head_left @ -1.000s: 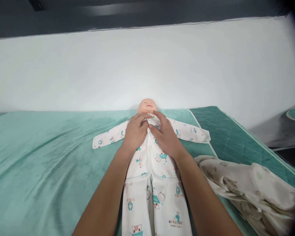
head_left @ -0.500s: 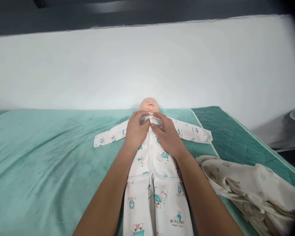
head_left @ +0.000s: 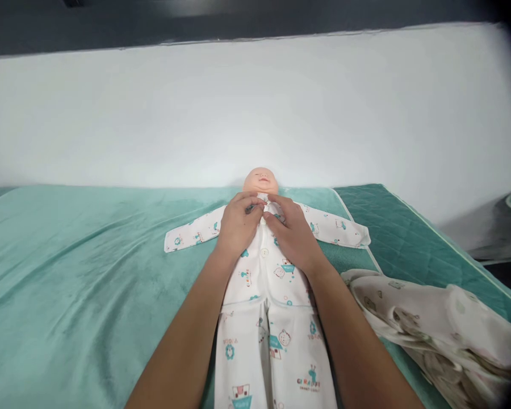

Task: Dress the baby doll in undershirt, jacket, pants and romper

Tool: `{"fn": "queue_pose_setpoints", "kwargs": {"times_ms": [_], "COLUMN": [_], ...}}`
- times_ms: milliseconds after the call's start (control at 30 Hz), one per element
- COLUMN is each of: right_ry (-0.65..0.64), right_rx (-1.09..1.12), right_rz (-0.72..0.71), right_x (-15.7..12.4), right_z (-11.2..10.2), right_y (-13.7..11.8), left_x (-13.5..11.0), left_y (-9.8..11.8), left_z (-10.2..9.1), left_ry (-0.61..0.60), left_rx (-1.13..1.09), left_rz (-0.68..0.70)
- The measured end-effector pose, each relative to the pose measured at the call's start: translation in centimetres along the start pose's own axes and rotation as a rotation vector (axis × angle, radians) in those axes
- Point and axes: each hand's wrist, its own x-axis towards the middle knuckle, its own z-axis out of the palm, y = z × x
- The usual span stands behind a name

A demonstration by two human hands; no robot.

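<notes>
A baby doll (head_left: 260, 181) lies on its back on a teal blanket (head_left: 76, 272), dressed in a white printed romper (head_left: 264, 318) with sleeves spread sideways. My left hand (head_left: 237, 224) and my right hand (head_left: 293, 234) rest on the doll's upper chest, just below its chin. The fingertips of both hands pinch the romper's front placket near the collar, at the top button. Further buttons run down the middle of the romper between my wrists.
A crumpled cream printed cloth (head_left: 430, 318) lies at the right on a darker quilted green mat (head_left: 409, 238). Behind the bed runs a white wall (head_left: 255, 113). A dark floor strip shows at the far right.
Both hands stay at the collar with small finger shifts. The view has drifted slightly, so the doll sits a little higher and further right.
</notes>
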Motion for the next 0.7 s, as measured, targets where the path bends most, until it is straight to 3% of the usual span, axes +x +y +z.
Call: {"fn": "queue_pose_setpoints", "kwargs": {"times_ms": [500, 700], "right_ry": [0.042, 0.116], "right_rx": [0.196, 0.161], "right_rz": [0.058, -0.03], "right_x": [0.0, -1.8], "right_z": [-0.6, -0.6], "right_y": [0.3, -0.6], "left_x": [-1.8, -3.5], "left_y": [1.1, 1.1], "left_z": [-0.8, -1.1], "left_ry": [0.032, 0.039], "left_rx": [-0.051, -0.046], "left_rz": [-0.036, -0.028]}}
